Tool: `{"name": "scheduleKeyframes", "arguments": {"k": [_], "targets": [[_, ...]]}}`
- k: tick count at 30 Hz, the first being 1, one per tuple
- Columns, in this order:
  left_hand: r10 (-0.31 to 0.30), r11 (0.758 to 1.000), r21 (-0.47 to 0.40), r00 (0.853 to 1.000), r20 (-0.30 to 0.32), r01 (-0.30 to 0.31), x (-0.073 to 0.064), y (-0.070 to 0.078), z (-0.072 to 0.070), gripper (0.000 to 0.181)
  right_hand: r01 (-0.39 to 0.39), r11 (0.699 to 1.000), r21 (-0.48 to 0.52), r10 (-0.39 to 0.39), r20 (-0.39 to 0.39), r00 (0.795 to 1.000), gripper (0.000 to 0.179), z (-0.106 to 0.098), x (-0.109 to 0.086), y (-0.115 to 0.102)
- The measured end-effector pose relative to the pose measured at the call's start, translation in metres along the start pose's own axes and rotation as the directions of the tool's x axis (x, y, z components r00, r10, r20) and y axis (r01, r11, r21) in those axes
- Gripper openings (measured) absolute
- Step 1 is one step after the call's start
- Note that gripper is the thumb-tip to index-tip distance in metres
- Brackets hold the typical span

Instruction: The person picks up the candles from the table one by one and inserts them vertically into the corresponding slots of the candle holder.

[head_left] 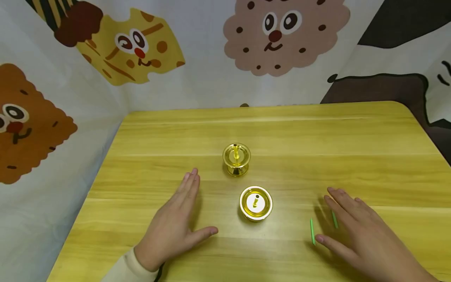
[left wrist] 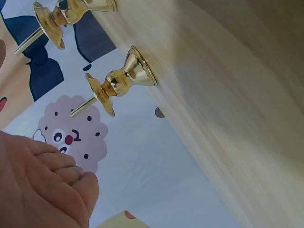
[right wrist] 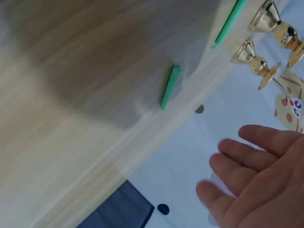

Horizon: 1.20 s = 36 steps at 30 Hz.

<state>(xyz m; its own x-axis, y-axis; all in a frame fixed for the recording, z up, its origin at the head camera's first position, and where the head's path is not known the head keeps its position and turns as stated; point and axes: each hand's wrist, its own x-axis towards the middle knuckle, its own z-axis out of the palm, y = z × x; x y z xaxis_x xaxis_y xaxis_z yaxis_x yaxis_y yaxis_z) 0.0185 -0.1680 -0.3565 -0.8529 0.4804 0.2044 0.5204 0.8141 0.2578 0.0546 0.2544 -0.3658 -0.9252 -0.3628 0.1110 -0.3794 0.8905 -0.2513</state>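
Two shiny gold candle holders stand upright on the wooden table. The farther candle holder (head_left: 230, 160) (left wrist: 118, 83) shows a dished plate with a thin upright post at its centre. Closer in is the second candle holder (head_left: 255, 217), of like shape. To their left my left hand (head_left: 170, 227) (left wrist: 42, 185) is held over the table, fingers straight and thumb spread, holding nothing. My right hand (head_left: 366, 231) (right wrist: 266, 175) hovers at the right, fingers extended. Beside its thumb lies a thin green stick (head_left: 312, 232) (right wrist: 229, 23); another green stick (head_left: 334, 220) (right wrist: 171, 88) is partly hidden beneath the fingers.
The light wood tabletop (head_left: 158, 137) ends at a back edge against a white cloth (head_left: 201, 62) printed with cartoon biscuits and cheese. This cloth also runs down the left side. A rounded corner of the table shows at the back right.
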Motion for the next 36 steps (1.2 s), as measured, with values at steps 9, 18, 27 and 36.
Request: {"name": "scheduleKeyframes", "arguments": {"k": [9,18,27,36], "targets": [[-0.053,0.970,-0.237,0.999,-0.001,0.051,-0.001,0.006,0.001,0.126,-0.038,0.997,0.068,0.042,-0.063,0.997,0.077,-0.002,0.005,-0.011],[-0.071,0.871,-0.484,0.997,0.039,0.081,0.005,0.016,0.006,0.130,0.071,0.997,0.041,-0.063,-0.176,0.982,0.041,0.005,0.008,-0.010],[-0.136,0.675,-0.721,0.987,0.088,0.157,0.016,0.038,0.020,0.123,0.069,0.998,0.004,-0.068,-0.121,0.990,0.031,0.015,0.010,-0.010],[-0.168,0.558,-0.804,0.976,0.137,0.209,0.028,0.061,0.034,0.116,0.010,1.000,0.000,-0.010,0.027,1.000,0.025,0.018,0.012,-0.017]]}}
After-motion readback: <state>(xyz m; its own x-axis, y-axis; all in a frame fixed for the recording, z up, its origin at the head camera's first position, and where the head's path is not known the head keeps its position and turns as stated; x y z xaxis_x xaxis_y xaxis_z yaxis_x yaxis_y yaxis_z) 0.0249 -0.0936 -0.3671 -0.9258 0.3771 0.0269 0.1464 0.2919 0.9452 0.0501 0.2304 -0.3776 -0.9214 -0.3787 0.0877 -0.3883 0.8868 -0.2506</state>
